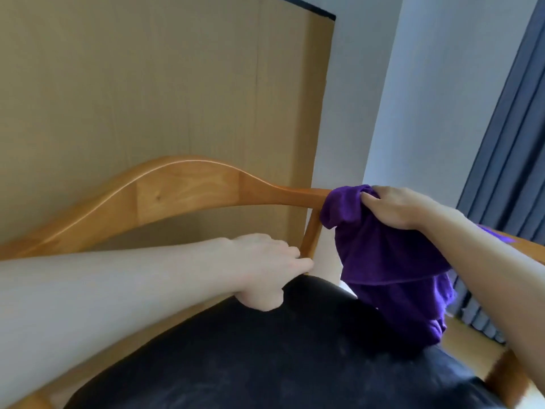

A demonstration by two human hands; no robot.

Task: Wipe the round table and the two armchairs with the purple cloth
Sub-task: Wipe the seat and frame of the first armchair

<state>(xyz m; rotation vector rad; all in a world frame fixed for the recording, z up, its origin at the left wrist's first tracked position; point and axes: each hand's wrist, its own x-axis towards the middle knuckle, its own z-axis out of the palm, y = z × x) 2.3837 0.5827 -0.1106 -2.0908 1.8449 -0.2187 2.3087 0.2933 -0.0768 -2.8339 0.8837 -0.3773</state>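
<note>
The armchair (pixel 182 196) stands close against a tan panel (pixel 147 84), with only a narrow gap behind its curved wooden top rail. To the right of the panel lie a pale wall (pixel 413 84) and grey pleated curtains (pixel 513 143), with open room beyond the chair's corner.

The right hand (pixel 395 206) grips the purple cloth (pixel 383 255), fingers curled over a bunched part pressed on the rail's right end; the rest of the cloth hangs in soft folds down to the seat (pixel 265 349).

The left hand (pixel 265 270) grips the seat's back edge, thumb underneath, fingers beside the slim wooden upright (pixel 311 234).

The rail is smooth, glossy, jointed wood. The seat is black, padded, faintly scuffed, leather-like.
</note>
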